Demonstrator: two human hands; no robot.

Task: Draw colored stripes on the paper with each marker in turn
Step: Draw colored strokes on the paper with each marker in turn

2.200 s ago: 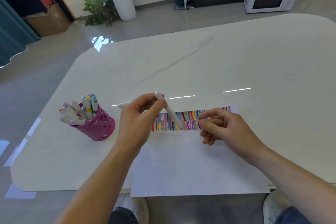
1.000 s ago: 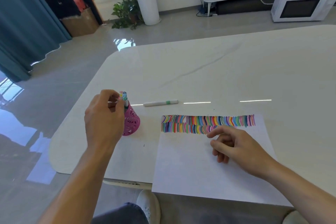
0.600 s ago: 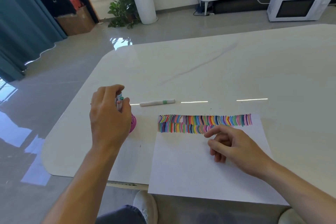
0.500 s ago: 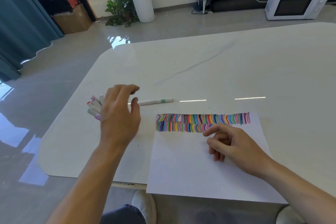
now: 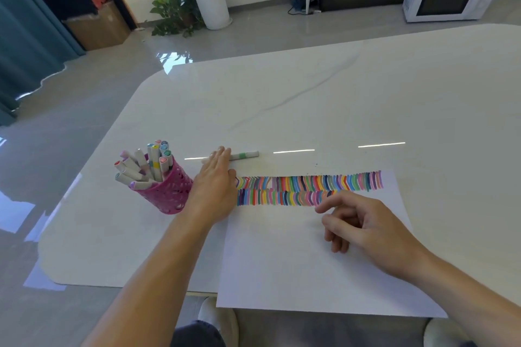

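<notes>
My flat, empty left hand (image 5: 215, 183) should pinch the green-banded marker (image 5: 244, 155) at its twelve o'clock while my slack, empty right hand (image 5: 363, 224) pins the paper (image 5: 282, 265).

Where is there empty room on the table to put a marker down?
Free: the wide table beyond the loose marker, and the blank paper below the stripes, beside the right hand. Crowded: around the pink cup, where the left hand is.

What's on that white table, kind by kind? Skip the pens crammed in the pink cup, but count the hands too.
pink cup: 1
loose marker: 1
sheet of paper: 1
hands: 2, the left hand and the right hand
Total: 5
</notes>
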